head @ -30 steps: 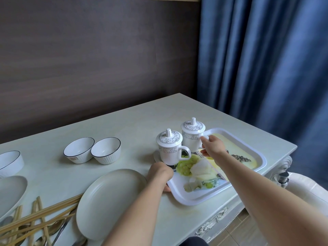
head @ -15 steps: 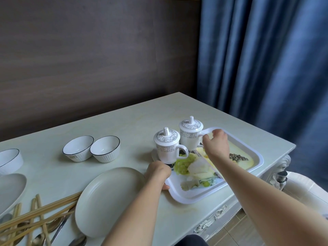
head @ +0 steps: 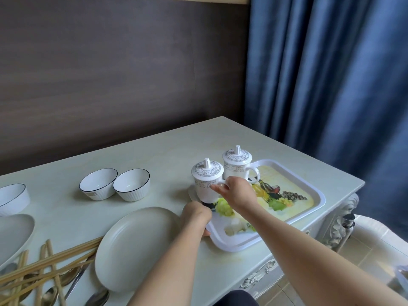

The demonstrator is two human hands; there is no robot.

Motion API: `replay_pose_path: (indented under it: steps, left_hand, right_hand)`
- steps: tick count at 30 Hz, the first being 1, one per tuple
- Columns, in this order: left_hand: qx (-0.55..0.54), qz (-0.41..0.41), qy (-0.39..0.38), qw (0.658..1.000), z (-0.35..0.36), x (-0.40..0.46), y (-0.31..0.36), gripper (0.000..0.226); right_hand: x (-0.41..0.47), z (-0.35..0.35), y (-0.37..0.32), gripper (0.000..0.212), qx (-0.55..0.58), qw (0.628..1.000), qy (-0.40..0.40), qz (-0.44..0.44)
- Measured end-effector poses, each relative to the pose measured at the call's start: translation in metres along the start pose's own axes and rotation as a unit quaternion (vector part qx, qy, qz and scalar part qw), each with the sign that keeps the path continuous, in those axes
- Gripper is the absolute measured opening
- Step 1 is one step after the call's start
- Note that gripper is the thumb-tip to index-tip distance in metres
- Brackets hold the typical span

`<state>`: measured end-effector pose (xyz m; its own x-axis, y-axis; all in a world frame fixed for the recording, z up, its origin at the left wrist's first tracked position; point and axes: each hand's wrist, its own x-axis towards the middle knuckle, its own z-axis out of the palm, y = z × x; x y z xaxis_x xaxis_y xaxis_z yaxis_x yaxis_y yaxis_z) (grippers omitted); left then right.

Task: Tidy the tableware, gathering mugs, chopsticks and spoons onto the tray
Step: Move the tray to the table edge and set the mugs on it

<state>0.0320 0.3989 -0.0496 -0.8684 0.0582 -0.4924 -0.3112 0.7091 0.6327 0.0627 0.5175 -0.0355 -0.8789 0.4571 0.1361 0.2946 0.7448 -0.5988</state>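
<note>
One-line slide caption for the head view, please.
Right hand grips the nearer lidded mug on the tray; left hand holds the tray's edge.

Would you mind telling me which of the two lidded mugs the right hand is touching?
The right hand is at the handle of the nearer, left-hand mug. The farther mug, deeper on the tray, stands untouched, its handle free.

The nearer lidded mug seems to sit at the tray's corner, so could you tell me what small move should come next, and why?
Probably nudge the nearer mug further onto the tray. The right hand is at its handle, and it stands at the tray's left corner, beside the other mug. The left hand grips the near rim, steadying the tray. Chopsticks and spoons wait on the table.
</note>
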Motion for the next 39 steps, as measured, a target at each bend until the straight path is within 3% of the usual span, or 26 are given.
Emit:
replay_pose_path:
  steps: [15,19,24,29,32,35,39]
  left_hand:
    - [-0.036,-0.023,-0.021,0.999,-0.007,-0.010,0.001,0.023]
    - [-0.004,0.022,0.014,1.000,-0.022,-0.028,0.001,0.026]
    - [0.029,0.090,0.052,0.994,-0.046,-0.045,-0.007,0.025]
    - [0.087,0.110,0.102,0.985,-0.085,-0.072,-0.034,0.028]
    - [0.094,0.109,0.122,0.982,-0.112,-0.089,-0.060,0.026]
    - [0.087,0.099,0.146,0.980,-0.136,-0.102,-0.096,0.027]
    - [0.074,0.075,0.162,0.981,-0.161,-0.113,-0.147,0.029]
  right_hand:
    - [0.005,0.004,-0.002,0.052,0.043,0.998,0.016,0.045]
    - [-0.005,0.000,-0.006,0.040,0.052,0.997,0.016,0.057]
    - [-0.021,-0.009,-0.018,0.047,0.012,0.996,0.050,0.068]
    - [-0.049,-0.020,-0.048,0.037,-0.021,0.992,0.083,0.095]
    - [-0.071,-0.020,-0.074,0.028,-0.014,0.995,0.053,0.087]
    - [-0.102,-0.009,-0.100,0.011,0.003,0.996,-0.025,0.081]
    - [-0.141,0.029,-0.121,0.018,0.141,0.964,-0.130,0.184]
